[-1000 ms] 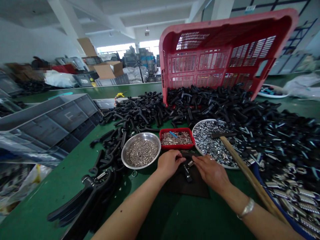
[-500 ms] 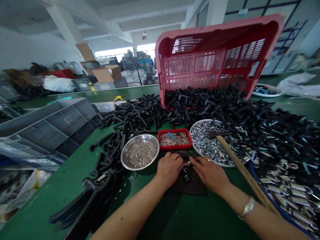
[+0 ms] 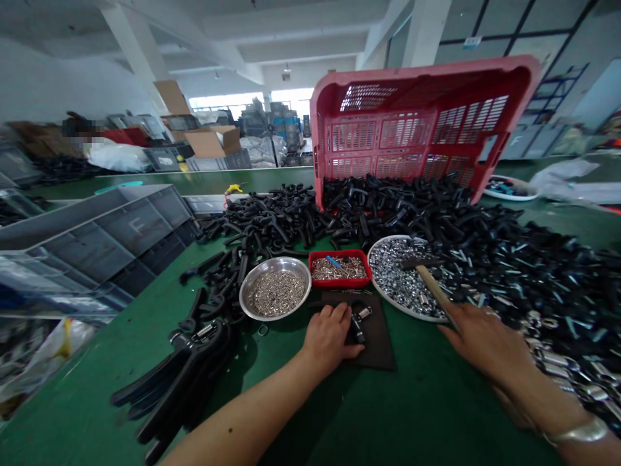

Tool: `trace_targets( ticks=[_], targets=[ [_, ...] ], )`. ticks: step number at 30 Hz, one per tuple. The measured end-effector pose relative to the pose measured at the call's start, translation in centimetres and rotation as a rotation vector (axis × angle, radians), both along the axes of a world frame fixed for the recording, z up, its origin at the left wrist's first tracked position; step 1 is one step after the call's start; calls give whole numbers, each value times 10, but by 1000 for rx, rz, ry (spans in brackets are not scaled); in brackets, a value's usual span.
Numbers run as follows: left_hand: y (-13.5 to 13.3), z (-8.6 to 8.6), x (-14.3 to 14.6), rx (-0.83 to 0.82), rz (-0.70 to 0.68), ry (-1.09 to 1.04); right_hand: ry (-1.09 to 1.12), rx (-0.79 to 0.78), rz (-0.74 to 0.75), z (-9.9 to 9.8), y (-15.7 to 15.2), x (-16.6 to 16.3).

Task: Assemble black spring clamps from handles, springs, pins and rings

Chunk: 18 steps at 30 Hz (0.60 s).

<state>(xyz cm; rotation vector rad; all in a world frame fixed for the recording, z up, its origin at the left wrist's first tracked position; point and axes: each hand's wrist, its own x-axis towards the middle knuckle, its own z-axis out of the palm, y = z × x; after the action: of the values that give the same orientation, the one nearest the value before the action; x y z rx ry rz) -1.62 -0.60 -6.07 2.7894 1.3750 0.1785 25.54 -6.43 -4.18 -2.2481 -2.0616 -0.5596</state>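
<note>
My left hand [image 3: 330, 336] rests on a dark mat [image 3: 376, 340], its fingers pressed on a small black part with a metal spring [image 3: 359, 321]. My right hand [image 3: 485, 340] has closed round the wooden handle of a hammer [image 3: 429, 279], whose head lies over a round tray of shiny metal nuts [image 3: 402, 281]. Just beyond the mat stand a small red tray of metal pins [image 3: 340, 268] and a steel bowl of small rings [image 3: 275, 288].
A big heap of black plastic handles [image 3: 436, 220] spills from a tipped red crate [image 3: 417, 123] across the green table [image 3: 412, 414]. Assembled black grips [image 3: 184, 375] lie at the left, grey crates [image 3: 92, 239] beyond them. Springs [image 3: 572, 369] fill a tub at the right.
My right hand left the small part on the mat and moved right to take the hammer handle. My left hand stayed on the part. The view shifted slightly.
</note>
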Motion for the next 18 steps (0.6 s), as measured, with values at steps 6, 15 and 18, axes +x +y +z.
trace_targets(
  ticks=[6,15,18],
  targets=[
    [1,-6,-6,3,15,-39,130,-36,482,-13,29,-71],
    [53,58,-20,-580,-260,-122,616,-197,616,-11,45,-71],
    [80,59,-13,-852,-245,-58,705,-327,523,-3,54,-73]
  ],
)
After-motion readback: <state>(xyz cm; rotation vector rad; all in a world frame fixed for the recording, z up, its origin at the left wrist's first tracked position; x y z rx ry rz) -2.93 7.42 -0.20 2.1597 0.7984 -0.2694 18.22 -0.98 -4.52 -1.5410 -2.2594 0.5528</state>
